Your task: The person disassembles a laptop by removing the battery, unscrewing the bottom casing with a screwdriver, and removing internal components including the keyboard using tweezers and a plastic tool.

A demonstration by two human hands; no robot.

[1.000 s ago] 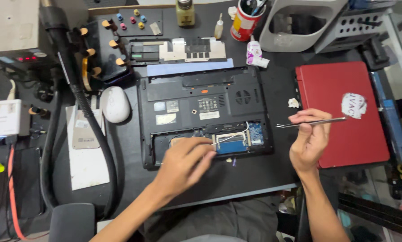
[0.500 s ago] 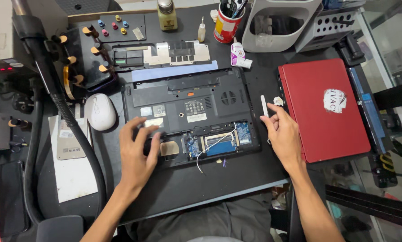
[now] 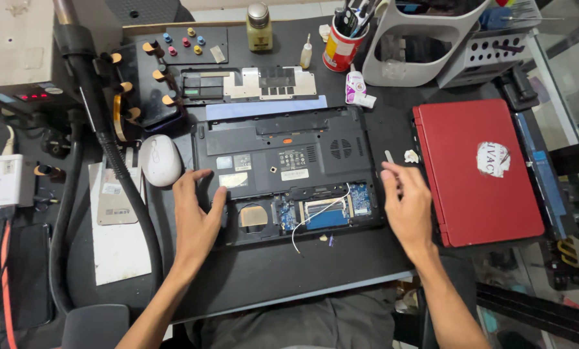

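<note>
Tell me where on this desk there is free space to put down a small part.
Bare black mat lies along the front edge, below the opened laptop and between the left hand and right hand. The back, around the red cup and screwdriver rack, is crowded.

Opened laptop base (image 3: pixel 283 174) lies between my left hand (image 3: pixel 196 216) and right hand (image 3: pixel 409 210); closed laptop (image 3: pixel 480 171) right of my right hand, mouse (image 3: pixel 160 159) just beyond my left.

We stretch both forearms forward over the desk, our left hand (image 3: pixel 198 216) flat with fingers spread, our right hand (image 3: pixel 407 205) palm-down, fingers loosely together.
</note>
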